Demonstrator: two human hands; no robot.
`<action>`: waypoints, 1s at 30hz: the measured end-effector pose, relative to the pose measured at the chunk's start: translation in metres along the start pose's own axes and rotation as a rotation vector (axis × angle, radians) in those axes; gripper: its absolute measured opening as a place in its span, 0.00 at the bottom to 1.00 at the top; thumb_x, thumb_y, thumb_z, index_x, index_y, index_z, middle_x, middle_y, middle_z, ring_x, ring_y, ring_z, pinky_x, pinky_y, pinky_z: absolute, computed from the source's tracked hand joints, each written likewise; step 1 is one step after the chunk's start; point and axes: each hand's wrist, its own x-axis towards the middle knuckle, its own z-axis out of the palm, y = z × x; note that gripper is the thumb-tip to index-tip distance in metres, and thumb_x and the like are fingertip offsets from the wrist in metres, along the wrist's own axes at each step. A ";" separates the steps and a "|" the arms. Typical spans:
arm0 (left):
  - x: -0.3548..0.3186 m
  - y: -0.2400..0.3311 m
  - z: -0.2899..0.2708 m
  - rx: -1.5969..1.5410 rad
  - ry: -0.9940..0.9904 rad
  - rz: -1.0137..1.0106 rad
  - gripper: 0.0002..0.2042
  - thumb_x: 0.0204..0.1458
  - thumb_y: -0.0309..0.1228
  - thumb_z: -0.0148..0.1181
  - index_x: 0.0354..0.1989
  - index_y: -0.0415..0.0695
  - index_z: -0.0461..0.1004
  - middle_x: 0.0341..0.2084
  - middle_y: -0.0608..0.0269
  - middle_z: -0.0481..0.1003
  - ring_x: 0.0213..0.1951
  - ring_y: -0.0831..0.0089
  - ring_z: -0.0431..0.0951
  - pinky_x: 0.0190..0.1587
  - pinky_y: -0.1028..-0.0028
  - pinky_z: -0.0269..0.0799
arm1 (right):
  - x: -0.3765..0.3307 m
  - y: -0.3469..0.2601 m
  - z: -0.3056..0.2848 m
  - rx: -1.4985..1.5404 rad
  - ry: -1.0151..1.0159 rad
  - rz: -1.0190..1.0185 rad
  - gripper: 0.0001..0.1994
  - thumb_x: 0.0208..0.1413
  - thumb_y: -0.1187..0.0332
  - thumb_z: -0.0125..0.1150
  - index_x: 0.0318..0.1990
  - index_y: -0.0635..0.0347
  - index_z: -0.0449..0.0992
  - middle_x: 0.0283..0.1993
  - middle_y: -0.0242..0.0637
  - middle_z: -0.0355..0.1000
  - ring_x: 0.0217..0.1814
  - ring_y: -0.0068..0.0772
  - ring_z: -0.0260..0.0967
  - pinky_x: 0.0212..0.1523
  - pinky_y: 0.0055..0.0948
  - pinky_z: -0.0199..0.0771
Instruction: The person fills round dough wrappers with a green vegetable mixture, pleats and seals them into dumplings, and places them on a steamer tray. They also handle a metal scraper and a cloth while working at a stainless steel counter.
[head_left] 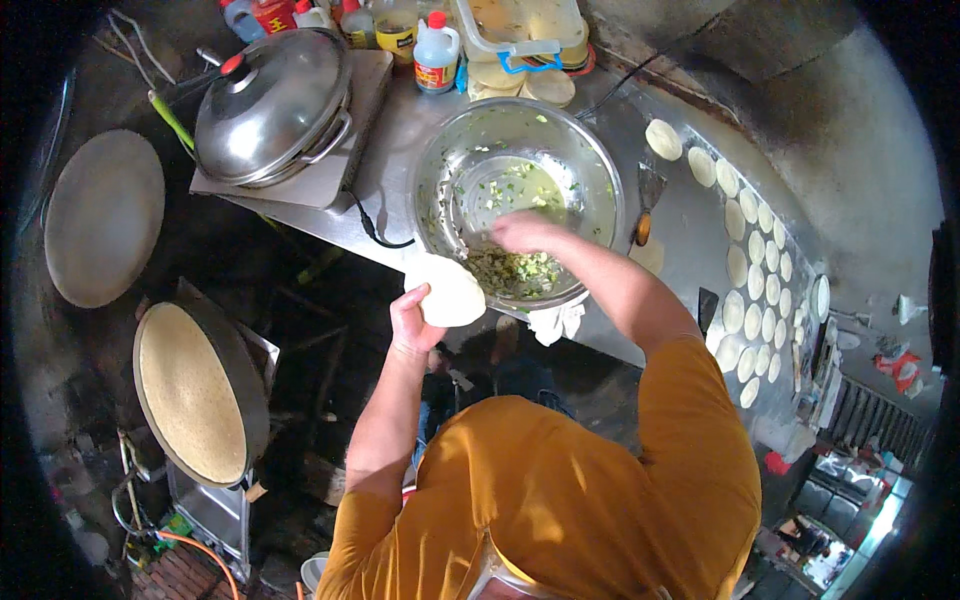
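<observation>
"Well, where was the dough round (447, 292) against the left hand (412, 325)?"

"It lay on that hand, reaching beyond the thumb toward the steel bowl (607, 170), just by the bowl's near left rim. I couldn't tell whether the two touched."

"And how did the hand hold it?"

"Loosely cupped, I'd say. The thumb bent over the near side of the dough, while the fingers went out of sight underneath, so how widely they were spread I couldn't make out."

"What about the right hand (522, 235)?"

"Down inside the bowl, fingers bunched and a bit blurred, right at the chopped green-and-white filling (515, 275). Whether it had gathered any, I couldn't tell."

"And around the bowl?"

"A white cloth (556, 322) hung at the counter edge just beside it. Close on the right lay a spatula (645, 212), and farther right, rows of pale flat discs (736, 267) covered part of the metal counter (385, 110)."

"On the other side?"

"A lidded pot (270, 110) sat left of the bowl, well apart from it. Nearer the person's left, a big round pan (256, 405) held a pale, flat sheet (192, 392)."
</observation>
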 end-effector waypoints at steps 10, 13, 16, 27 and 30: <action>-0.073 -0.041 -0.017 0.172 0.209 0.011 0.23 0.45 0.18 0.59 0.53 0.38 0.68 0.44 0.54 0.76 0.45 0.58 0.79 0.48 0.60 0.77 | 0.009 -0.035 0.043 0.066 0.126 0.078 0.22 0.59 0.54 0.47 0.53 0.61 0.72 0.53 0.51 0.72 0.56 0.50 0.69 0.58 0.42 0.66; -0.087 -0.052 -0.013 0.171 0.227 0.019 0.24 0.47 0.16 0.57 0.55 0.39 0.67 0.46 0.54 0.75 0.48 0.58 0.77 0.52 0.58 0.75 | -0.005 -0.044 0.025 0.009 -0.018 0.070 0.20 0.57 0.58 0.48 0.51 0.60 0.72 0.47 0.48 0.74 0.47 0.46 0.74 0.42 0.42 0.78; -0.093 -0.066 -0.008 0.132 0.252 0.072 0.24 0.46 0.15 0.56 0.56 0.39 0.66 0.47 0.55 0.74 0.49 0.57 0.76 0.53 0.57 0.74 | 0.009 -0.032 0.028 0.121 -0.111 0.148 0.19 0.55 0.59 0.50 0.50 0.59 0.73 0.43 0.45 0.74 0.40 0.42 0.76 0.28 0.39 0.82; -0.059 -0.096 -0.007 -0.012 0.179 -0.042 0.23 0.46 0.16 0.52 0.55 0.35 0.66 0.47 0.51 0.74 0.50 0.55 0.75 0.55 0.57 0.72 | -0.007 -0.033 0.030 0.107 -0.017 0.170 0.23 0.54 0.59 0.52 0.56 0.59 0.70 0.55 0.43 0.70 0.43 0.45 0.75 0.30 0.38 0.82; -0.044 -0.097 -0.008 0.051 0.255 -0.068 0.21 0.46 0.17 0.51 0.52 0.34 0.68 0.43 0.52 0.75 0.47 0.56 0.77 0.53 0.58 0.73 | -0.003 -0.030 0.034 0.085 -0.099 0.206 0.25 0.53 0.57 0.53 0.57 0.58 0.69 0.55 0.43 0.71 0.41 0.46 0.75 0.29 0.39 0.82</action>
